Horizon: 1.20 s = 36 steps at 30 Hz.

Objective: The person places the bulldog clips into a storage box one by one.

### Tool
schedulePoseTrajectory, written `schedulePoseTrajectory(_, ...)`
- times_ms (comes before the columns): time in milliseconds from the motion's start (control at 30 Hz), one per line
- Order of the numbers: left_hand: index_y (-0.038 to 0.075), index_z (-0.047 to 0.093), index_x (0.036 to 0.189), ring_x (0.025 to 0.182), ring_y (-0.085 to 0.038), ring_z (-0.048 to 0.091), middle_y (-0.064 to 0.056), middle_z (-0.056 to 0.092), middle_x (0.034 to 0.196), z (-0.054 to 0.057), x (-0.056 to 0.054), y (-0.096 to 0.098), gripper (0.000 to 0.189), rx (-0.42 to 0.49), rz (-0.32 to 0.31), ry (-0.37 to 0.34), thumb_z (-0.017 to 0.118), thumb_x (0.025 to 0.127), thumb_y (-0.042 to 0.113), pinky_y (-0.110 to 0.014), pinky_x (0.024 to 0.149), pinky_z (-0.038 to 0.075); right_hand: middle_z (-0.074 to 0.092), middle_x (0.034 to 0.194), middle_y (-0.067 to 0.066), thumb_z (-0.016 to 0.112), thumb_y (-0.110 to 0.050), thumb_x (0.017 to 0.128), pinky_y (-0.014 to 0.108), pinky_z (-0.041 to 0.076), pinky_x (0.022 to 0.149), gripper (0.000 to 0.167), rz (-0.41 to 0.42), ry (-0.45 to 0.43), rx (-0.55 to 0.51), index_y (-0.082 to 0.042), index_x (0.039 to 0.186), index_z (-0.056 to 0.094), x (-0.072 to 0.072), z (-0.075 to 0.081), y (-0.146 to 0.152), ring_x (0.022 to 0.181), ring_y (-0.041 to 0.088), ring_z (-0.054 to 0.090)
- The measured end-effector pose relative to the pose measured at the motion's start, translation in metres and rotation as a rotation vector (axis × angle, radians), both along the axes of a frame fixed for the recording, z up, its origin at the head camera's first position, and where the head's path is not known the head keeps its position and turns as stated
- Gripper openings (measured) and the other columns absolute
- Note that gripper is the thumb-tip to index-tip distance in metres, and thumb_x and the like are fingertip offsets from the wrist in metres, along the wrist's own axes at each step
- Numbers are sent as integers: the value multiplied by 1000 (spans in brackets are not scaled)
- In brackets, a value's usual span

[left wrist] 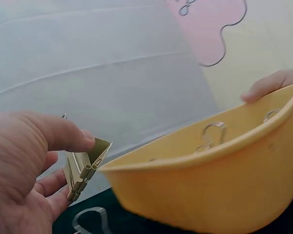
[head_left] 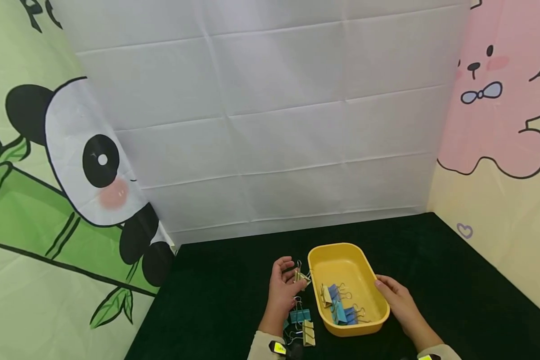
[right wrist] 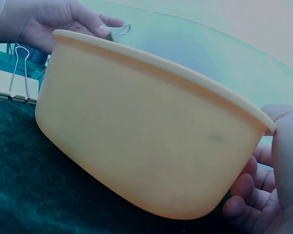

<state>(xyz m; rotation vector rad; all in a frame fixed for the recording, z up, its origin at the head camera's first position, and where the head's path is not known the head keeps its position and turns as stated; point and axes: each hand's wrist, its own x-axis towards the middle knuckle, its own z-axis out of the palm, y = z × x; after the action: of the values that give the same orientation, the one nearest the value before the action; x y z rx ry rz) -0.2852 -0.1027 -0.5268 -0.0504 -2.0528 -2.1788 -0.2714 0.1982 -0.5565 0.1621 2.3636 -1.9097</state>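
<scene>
My left hand point(head_left: 282, 287) pinches a pale yellow binder clip point(left wrist: 83, 165) between thumb and fingers, just beside the left rim of a yellow plastic basin point(head_left: 357, 260). The clip's wire handles stick out past the fingers in the head view. On the basin's opposite side, my right hand point(head_left: 398, 302) grips the rim, thumb on top and fingers below along the outer wall. Inside the basin lie several binder clips, among them a light blue clip point(head_left: 339, 313), a darker blue clip point(head_left: 351, 316) and a yellow clip point(head_left: 326, 296).
Left of the basin, more binder clips lie on the dark green cloth point(head_left: 216, 300), including a teal clip point(head_left: 300, 315) and a yellow clip point(head_left: 308, 333) close to my left wrist. A white curtain point(head_left: 288, 135) stands behind the table, with printed cartoon panels on both sides.
</scene>
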Motion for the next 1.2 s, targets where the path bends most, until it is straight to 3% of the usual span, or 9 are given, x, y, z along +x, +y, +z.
schedulePoseTrajectory(133, 13, 47, 137, 121, -29, 57, -18, 46, 140, 7, 5, 10, 65, 8, -53, 16, 76, 82, -8, -36, 94, 56, 53, 140, 24, 48, -55, 103, 33, 58, 80, 70, -6, -2, 2, -1, 146, 43, 0, 0, -1, 100, 21, 66)
schedulePoseTrajectory(333, 16, 48, 133, 123, -31, 57, -17, 46, 140, 21, 10, 17, 62, 42, -90, 38, 74, 83, -9, -36, 96, 55, 53, 141, 24, 48, -56, 102, 33, 58, 81, 71, 1, 1, -1, 0, 146, 43, 1, 1, -1, 101, 22, 66)
schedulePoseTrajectory(567, 11, 46, 134, 121, -31, 56, -13, 46, 138, 33, 18, 28, 61, 66, -142, 42, 74, 83, -9, -37, 97, 55, 51, 143, 25, 48, -55, 103, 34, 58, 84, 71, 9, 6, 2, 0, 147, 42, 2, 4, -1, 104, 22, 65)
schedulePoseTrajectory(833, 13, 46, 136, 122, -24, 56, -7, 46, 138, 37, 23, 38, 62, 18, -171, 23, 75, 84, -7, -37, 102, 51, 51, 143, 25, 47, -53, 104, 33, 59, 84, 69, 8, 10, 10, 0, 147, 43, 3, 5, -2, 104, 22, 66)
schedulePoseTrajectory(1200, 13, 46, 135, 126, -26, 55, -9, 46, 138, 34, 23, 39, 61, 42, -220, 34, 74, 85, -8, -40, 110, 45, 51, 143, 25, 48, -53, 103, 34, 58, 84, 69, 6, 10, 4, 0, 147, 42, 3, 2, -1, 105, 23, 66)
